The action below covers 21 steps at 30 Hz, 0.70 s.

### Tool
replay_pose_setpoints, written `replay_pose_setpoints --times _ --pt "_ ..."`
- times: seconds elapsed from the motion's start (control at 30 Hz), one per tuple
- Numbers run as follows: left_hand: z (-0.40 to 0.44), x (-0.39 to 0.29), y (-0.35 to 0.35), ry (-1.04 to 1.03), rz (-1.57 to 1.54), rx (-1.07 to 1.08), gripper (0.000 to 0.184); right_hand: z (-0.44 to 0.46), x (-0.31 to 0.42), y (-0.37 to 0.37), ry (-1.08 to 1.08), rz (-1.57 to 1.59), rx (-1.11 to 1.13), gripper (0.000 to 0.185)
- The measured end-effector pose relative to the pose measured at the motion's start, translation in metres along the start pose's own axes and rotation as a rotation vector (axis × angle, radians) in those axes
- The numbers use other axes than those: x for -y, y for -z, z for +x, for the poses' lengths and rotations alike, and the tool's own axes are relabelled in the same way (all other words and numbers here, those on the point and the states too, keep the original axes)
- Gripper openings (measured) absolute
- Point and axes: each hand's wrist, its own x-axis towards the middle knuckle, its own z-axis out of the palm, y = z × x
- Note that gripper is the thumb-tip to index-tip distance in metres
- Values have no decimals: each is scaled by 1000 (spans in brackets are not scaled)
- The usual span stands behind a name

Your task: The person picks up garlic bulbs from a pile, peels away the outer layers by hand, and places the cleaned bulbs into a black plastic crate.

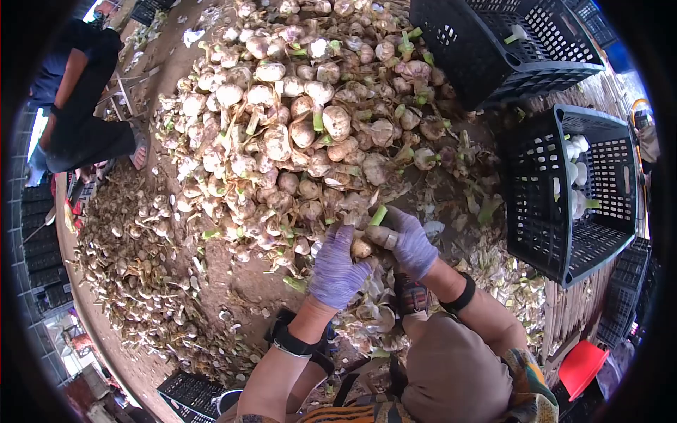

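Both hands wear purple gloves with soiled fingers. My left hand (336,269) is closed around the left side of a garlic bulb (362,248), whose short green stem points up. From the right, my right hand (410,247) grips the same bulb near the stem, thumb across it. Its far side is hidden by the fingers. Just beyond my hands rises a large heap of garlic bulbs (278,141), many with dry skins and cut green stems. Loose peeled skins (370,314) lie below my hands.
Two black plastic crates stand to the right: the nearer one (532,204) holds several white bulbs, the farther one (479,63) at least one. More garlic debris (141,275) covers the ground at left. Another person (84,106) sits at upper left. A red container (582,368) is at lower right.
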Motion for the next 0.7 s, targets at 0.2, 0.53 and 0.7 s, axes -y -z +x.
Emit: replay_pose_setpoints --times 0.2,0.53,0.7 --pt "-8 16 -2 -243 201 -104 66 5 -13 4 -100 -43 1 23" --pt "-7 0 14 414 -1217 13 59 -2 -2 -2 2 -59 34 27" --pt "-10 11 3 268 -790 -41 55 7 -7 4 -55 -71 46 38"
